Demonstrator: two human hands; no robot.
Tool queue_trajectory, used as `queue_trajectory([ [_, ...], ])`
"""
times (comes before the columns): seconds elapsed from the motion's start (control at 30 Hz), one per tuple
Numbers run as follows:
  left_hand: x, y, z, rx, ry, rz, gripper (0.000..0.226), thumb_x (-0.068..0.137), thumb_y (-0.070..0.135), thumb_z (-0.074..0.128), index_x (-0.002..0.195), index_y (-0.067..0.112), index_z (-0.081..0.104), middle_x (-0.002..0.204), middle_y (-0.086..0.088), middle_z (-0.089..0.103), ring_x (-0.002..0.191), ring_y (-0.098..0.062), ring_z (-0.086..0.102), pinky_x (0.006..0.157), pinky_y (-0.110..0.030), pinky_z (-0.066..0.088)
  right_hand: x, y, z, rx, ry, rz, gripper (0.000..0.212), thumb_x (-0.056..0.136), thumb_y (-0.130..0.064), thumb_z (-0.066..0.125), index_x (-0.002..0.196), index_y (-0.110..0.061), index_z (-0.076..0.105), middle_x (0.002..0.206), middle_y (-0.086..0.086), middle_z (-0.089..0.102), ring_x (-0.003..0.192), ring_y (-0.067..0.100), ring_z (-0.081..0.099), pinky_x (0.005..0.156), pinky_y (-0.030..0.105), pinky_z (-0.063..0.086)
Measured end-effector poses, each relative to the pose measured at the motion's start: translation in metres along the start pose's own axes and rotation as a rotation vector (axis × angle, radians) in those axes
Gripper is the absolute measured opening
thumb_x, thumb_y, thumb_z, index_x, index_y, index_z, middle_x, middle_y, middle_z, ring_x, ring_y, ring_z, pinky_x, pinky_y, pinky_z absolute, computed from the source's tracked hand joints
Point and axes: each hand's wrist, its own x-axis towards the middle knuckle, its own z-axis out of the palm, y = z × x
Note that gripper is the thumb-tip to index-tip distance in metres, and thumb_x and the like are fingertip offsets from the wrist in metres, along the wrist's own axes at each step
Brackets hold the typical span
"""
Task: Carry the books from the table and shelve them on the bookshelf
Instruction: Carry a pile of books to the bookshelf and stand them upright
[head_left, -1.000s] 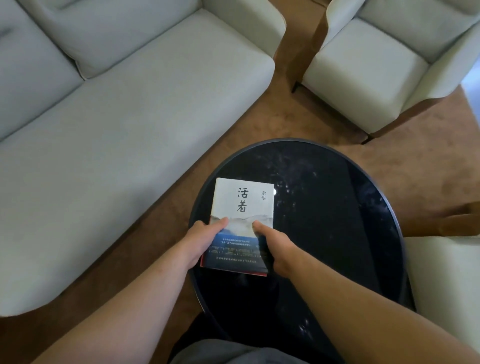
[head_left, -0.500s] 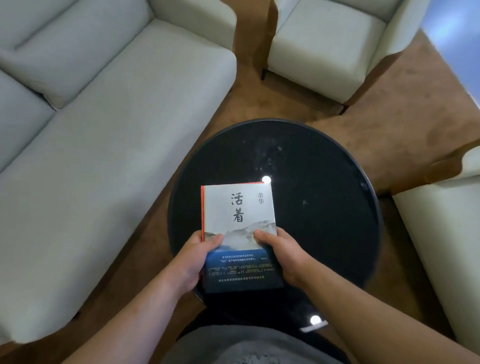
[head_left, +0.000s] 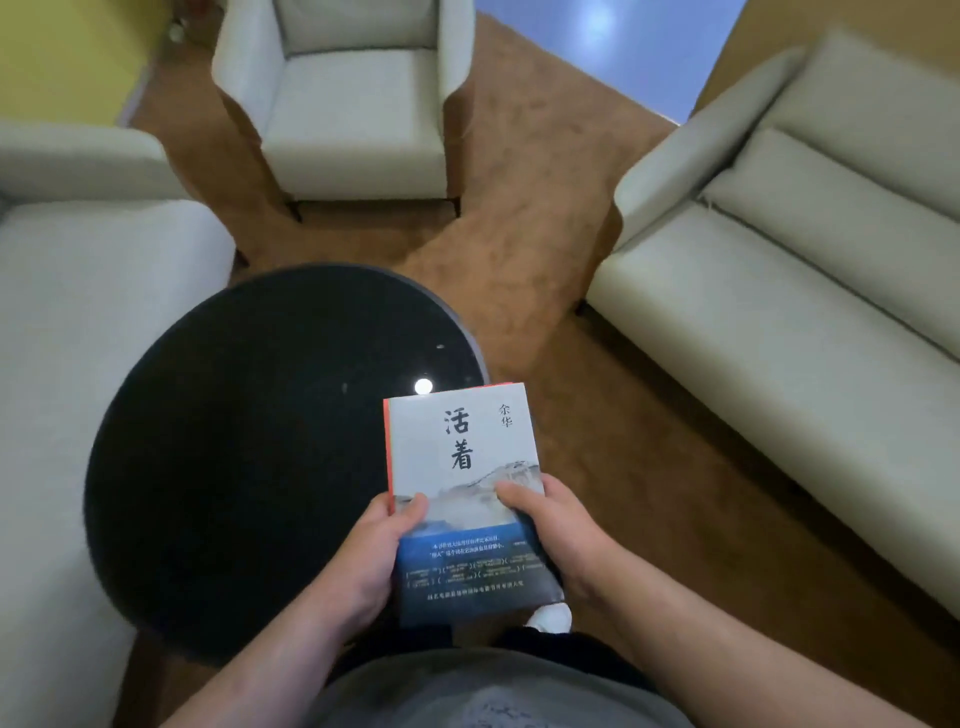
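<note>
Cream sofas ring the round black glass table (head_left: 249, 457) as your left hand (head_left: 371, 558) and right hand (head_left: 558, 530) grip the grey-and-blue hardback book (head_left: 462, 493) chest-high, carrying begun; next, find the bookshelf, not in view.

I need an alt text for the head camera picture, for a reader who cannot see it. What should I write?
The left hand and right hand hold a grey and blue book, thumbs on its cover, over the right edge of a round black table. A pale armchair, a left sofa and a right sofa stand around it on brown carpet.
</note>
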Motion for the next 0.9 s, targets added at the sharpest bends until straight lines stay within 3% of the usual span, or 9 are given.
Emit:
queue_trajectory([
  [0.07, -0.002, -0.006, 0.042, 0.054, -0.071, -0.005, 0.026, 0.1, 0.019, 0.056, 0.124, 0.007, 0.054, 0.113, -0.021, 0.072, 0.098, -0.037, 0.071, 0.09, -0.054, 0.056, -0.017, 0.005, -0.042, 0.043, 0.067, -0.018, 0.051, 0.082, -0.037, 0.074, 0.125, -0.013, 0.059, 0.111, 0.01, 0.078, 0.098, 0.03, 0.077, 0.094, 0.054, 0.059],
  [0.13, -0.004, -0.014, 0.088, 0.144, -0.168, -0.01, 0.02, 0.103, 0.022, 0.053, 0.12, 0.012, 0.055, 0.109, -0.016, 0.073, 0.084, -0.03, 0.075, 0.069, -0.043, 0.06, -0.036, 0.011, -0.086, 0.098, 0.137, -0.037, 0.05, 0.084, -0.038, 0.074, 0.125, -0.014, 0.059, 0.11, 0.01, 0.078, 0.097, 0.03, 0.077, 0.093, 0.053, 0.059],
  [0.2, -0.005, -0.022, 0.13, 0.206, -0.229, -0.019, 0.019, 0.103, 0.023, 0.052, 0.119, 0.014, 0.056, 0.106, -0.015, 0.074, 0.074, -0.027, 0.076, 0.059, -0.038, 0.058, -0.057, 0.018, -0.125, 0.162, 0.19, -0.055, 0.042, 0.091, -0.034, 0.072, 0.125, -0.014, 0.058, 0.11, 0.01, 0.078, 0.096, 0.029, 0.077, 0.09, 0.049, 0.061],
  [0.3, -0.013, -0.032, 0.194, 0.29, -0.29, -0.025, 0.022, 0.102, 0.02, 0.052, 0.122, 0.009, 0.055, 0.105, -0.019, 0.074, 0.076, -0.032, 0.075, 0.069, -0.044, 0.058, -0.087, 0.03, -0.176, 0.248, 0.31, -0.085, 0.036, 0.095, -0.03, 0.069, 0.123, -0.011, 0.058, 0.111, 0.012, 0.077, 0.097, 0.03, 0.077, 0.084, 0.043, 0.062],
  [0.43, -0.024, -0.043, 0.268, 0.442, -0.399, -0.077, 0.02, 0.102, 0.023, 0.054, 0.119, 0.012, 0.056, 0.11, -0.02, 0.073, 0.093, -0.043, 0.071, 0.092, -0.063, 0.053, -0.118, 0.05, -0.229, 0.402, 0.468, -0.1, 0.037, 0.093, -0.033, 0.07, 0.121, -0.013, 0.058, 0.111, 0.011, 0.076, 0.098, 0.029, 0.077, 0.089, 0.047, 0.062],
  [0.57, -0.032, -0.048, 0.336, 0.624, -0.486, -0.074, 0.022, 0.099, 0.031, 0.06, 0.114, 0.015, 0.057, 0.111, -0.018, 0.073, 0.101, -0.043, 0.071, 0.09, -0.06, 0.056, -0.138, 0.066, -0.271, 0.584, 0.569, -0.114, 0.04, 0.092, -0.033, 0.069, 0.125, -0.014, 0.057, 0.106, 0.01, 0.078, 0.09, 0.025, 0.079, 0.071, 0.036, 0.061],
  [0.77, -0.019, -0.06, 0.439, 0.881, -0.648, -0.032, 0.023, 0.098, 0.032, 0.062, 0.112, 0.014, 0.056, 0.111, -0.014, 0.072, 0.099, -0.033, 0.073, 0.093, -0.053, 0.057, -0.15, 0.074, -0.339, 0.783, 0.686, -0.105, 0.035, 0.094, -0.031, 0.07, 0.123, -0.016, 0.056, 0.104, 0.006, 0.077, 0.082, 0.017, 0.078, 0.064, 0.029, 0.058],
  [0.9, -0.001, -0.066, 0.509, 1.013, -0.767, -0.081, 0.025, 0.098, 0.033, 0.062, 0.112, 0.013, 0.058, 0.104, -0.012, 0.076, 0.094, -0.032, 0.075, 0.088, -0.051, 0.059, -0.151, 0.072, -0.391, 0.908, 0.751, -0.093, 0.034, 0.095, -0.032, 0.07, 0.124, -0.017, 0.058, 0.106, 0.005, 0.078, 0.086, 0.019, 0.079, 0.07, 0.034, 0.061],
])
